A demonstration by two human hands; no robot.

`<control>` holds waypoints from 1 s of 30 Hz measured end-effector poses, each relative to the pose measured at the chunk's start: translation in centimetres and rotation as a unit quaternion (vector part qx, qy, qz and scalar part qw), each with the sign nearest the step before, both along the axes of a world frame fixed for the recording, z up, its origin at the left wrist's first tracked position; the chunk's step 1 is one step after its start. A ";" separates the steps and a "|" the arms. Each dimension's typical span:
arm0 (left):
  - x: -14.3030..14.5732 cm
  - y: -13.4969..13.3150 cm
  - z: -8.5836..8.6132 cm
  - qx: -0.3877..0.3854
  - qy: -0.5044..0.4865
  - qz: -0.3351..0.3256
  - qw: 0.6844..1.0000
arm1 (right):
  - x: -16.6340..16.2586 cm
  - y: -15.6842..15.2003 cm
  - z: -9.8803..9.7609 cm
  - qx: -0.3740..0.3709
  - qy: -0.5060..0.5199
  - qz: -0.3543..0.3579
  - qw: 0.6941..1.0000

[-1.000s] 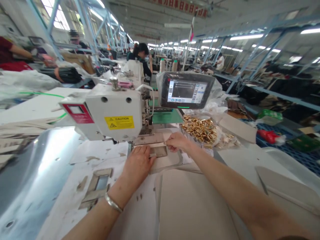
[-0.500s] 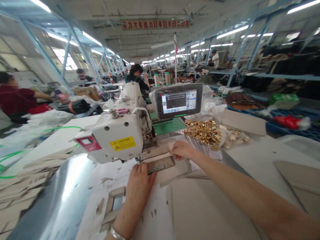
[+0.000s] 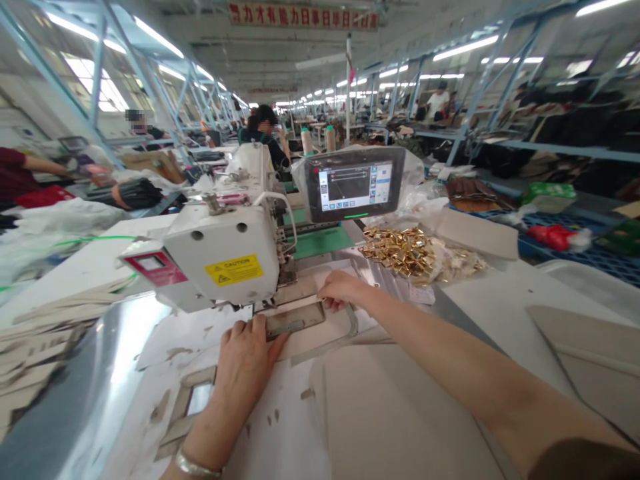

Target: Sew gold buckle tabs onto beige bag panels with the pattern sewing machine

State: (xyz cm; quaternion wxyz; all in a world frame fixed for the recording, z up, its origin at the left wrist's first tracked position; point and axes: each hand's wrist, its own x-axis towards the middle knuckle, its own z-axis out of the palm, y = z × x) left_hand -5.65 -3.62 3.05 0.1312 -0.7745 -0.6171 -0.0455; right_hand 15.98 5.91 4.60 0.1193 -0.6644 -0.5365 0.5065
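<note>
From afar I see the narrow metal plate (image 3: 306, 316) lying lengthwise between my left hand (image 3: 244, 363), thumb spread at its left end, and right hand (image 3: 343, 289), fingertips pinched together by its right end, contents unclear.

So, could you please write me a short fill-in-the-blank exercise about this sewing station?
1. The yellow label on the white machine bears the English word ____.
2. The right hand is closer than the left hand to the pile of ____-coloured metal pieces.
3. At the left end of the flat rectangular piece is the person's ____ hand.
4. The two thread cones behind the screen have ____ tops.

Missing words: CAUTION; gold; left; green.
</note>
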 end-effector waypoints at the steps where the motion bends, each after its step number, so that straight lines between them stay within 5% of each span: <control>1: -0.4 -0.1 0.1 -0.008 0.003 0.002 1.000 | -0.5 0.1 -0.1 -0.006 0.003 0.001 1.000; 20: -7.3 -0.2 1.5 -0.050 -0.007 0.044 0.998 | -8.4 1.2 -0.4 -0.065 0.055 0.052 0.995; 30: -5.0 1.0 0.9 -0.039 -0.031 0.010 0.999 | -5.5 1.8 0.1 -0.050 0.025 0.033 0.998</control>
